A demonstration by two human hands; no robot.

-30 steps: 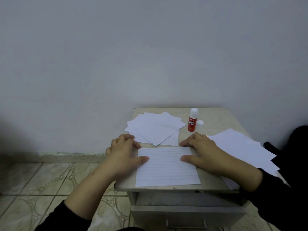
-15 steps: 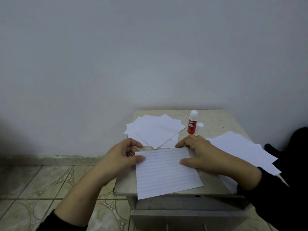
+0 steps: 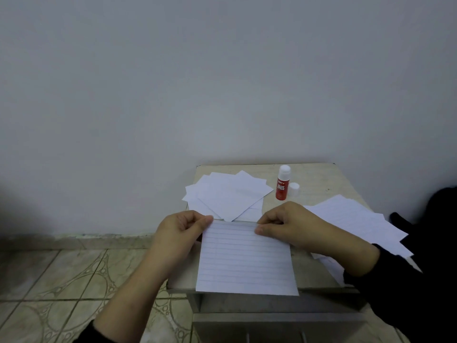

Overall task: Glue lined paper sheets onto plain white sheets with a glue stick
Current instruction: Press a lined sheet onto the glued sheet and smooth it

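A lined sheet [image 3: 244,261] lies at the near edge of the small desk [image 3: 319,179], and its bottom edge hangs a little over that edge. The left hand [image 3: 179,230] pinches the sheet's far left corner between its thumb and curled fingers. The right hand [image 3: 291,225] pinches the far right corner the same way. Both arms wear dark sleeves.

By the right edge of the desk is a messy pile of sheets [image 3: 356,226], partly under the right arm. You can see faint lines on them. Some of the pile sticks out past the desk's right edge.

Further back, near the far left corner, sits a fan of white sheets [image 3: 227,194], one on top of another. Its near tip almost reaches the lined sheet.

Toward the far edge, near the middle, a red glue stick [image 3: 282,184] stands up with its white tip showing. Its white cap [image 3: 294,188] sits just beside it on the right.

Behind the desk is a plain pale wall [image 3: 222,82]. To the left is a tiled floor [image 3: 61,288] with curly patterns.
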